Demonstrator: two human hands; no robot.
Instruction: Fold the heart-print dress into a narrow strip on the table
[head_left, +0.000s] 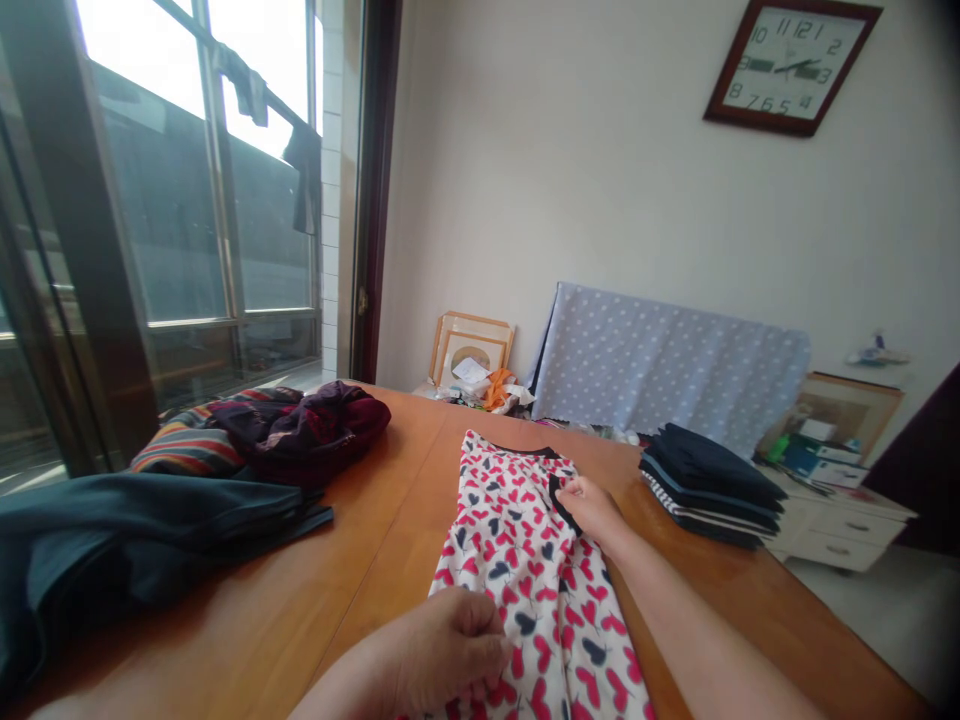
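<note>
A white top (pixel 517 560) printed with pink and dark hearts lies lengthwise on the wooden table in front of me. Its black-trimmed neckline points away from me, and one side is folded inward over the body. My right hand (pixel 589 505) pinches the black cuff (pixel 562 500) of the sleeve on the right side. Nearer to me, my left hand (pixel 457 650) is closed at the left edge of the top, its fingers curled on the cloth. The lowest part of the top runs out of view.
Dark trousers (pixel 150 550) and a heap of striped and maroon cloth (pixel 300 430) lie on the left of the table (pixel 375 560). A stack of folded dark clothes (pixel 709 485) stands on the right. Behind is a panel draped in dotted blue cloth (pixel 667 355).
</note>
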